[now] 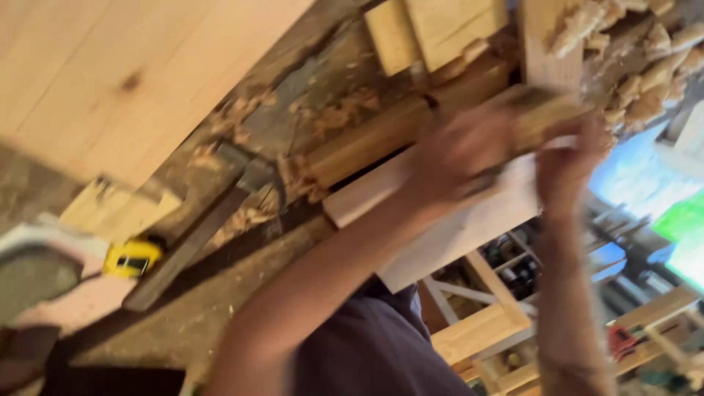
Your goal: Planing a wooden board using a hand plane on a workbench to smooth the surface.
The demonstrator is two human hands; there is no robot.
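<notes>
wooden plane (539,121), hands (458,158), shavings (638,59), clamp (198,235)

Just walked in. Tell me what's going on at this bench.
A person is working a pale wooden board that lies on a rough workbench strewn with wood shavings. Both hands grip a wooden tool pressed on the board; the left hand sits behind, the right hand in front. The picture is blurred, so the tool's kind is unclear. A yellow tape measure and a large flat wooden panel lie to the side.
</notes>
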